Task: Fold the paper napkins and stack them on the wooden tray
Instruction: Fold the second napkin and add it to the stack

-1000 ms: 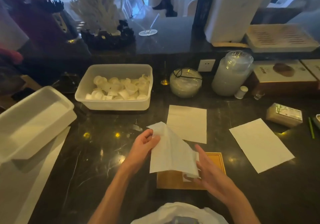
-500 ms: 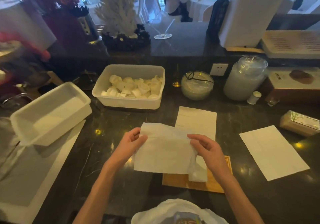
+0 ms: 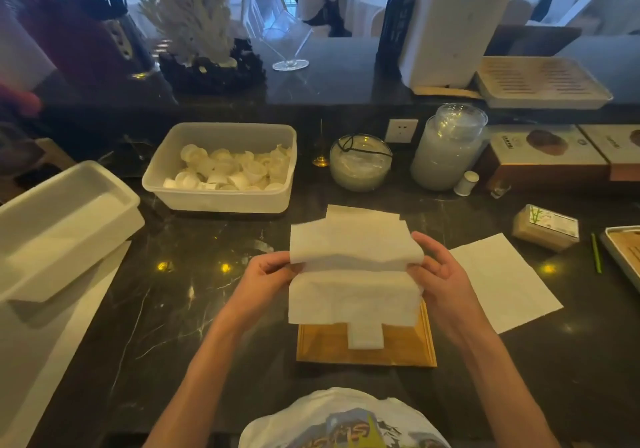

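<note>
white napkin point(image 3: 349, 295) now doubles over along a middle crease, held above the wooden tray point(image 3: 322, 347); left hand point(image 3: 268, 274) and right hand point(image 3: 441, 276) each pinch one end of it. half a second ago it hung as one flat sheet, so we judge the first fold begun, stacking not yet

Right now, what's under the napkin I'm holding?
The wooden tray, with one folded napkin poking out. The held napkin covers the tray's far part, so anything more there is hidden.
</note>
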`<state>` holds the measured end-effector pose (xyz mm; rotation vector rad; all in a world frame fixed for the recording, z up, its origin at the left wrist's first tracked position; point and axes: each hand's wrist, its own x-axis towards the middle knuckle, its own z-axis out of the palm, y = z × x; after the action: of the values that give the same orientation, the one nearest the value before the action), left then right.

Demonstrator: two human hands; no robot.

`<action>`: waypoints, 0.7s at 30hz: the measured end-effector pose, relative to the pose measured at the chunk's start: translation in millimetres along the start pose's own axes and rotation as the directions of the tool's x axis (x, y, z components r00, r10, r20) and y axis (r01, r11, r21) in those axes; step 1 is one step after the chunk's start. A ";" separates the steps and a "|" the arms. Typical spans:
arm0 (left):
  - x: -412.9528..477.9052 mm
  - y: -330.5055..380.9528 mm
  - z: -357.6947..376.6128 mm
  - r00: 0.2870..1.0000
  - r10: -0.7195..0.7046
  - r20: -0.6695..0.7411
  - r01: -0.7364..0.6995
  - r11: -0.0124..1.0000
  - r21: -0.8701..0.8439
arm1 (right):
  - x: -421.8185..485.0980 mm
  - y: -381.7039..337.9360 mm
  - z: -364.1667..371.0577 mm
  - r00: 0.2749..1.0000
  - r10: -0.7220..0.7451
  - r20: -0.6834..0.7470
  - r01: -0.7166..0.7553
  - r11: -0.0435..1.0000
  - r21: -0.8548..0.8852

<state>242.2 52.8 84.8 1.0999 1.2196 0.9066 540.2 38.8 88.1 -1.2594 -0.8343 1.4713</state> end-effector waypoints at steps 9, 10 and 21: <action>5.9 11.6 8.2 0.994 0.088 -0.069 -0.082 0.993 0.079 | 2.2 -5.2 5.2 0.989 -0.121 -0.089 0.099 0.969 -0.226; 5.4 11.9 6.0 0.994 0.080 -0.072 -0.075 0.994 0.074 | 2.7 -5.1 5.2 0.991 -0.112 -0.072 0.094 0.970 -0.223; 0.8 9.5 -5.3 0.996 0.059 -0.062 -0.058 0.998 0.016 | 1.2 -7.7 3.9 0.998 -0.064 0.023 0.068 0.971 -0.228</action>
<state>237.4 56.7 93.8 1.1309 1.2514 0.9849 538.3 42.4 95.7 -1.3763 -1.0701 1.3626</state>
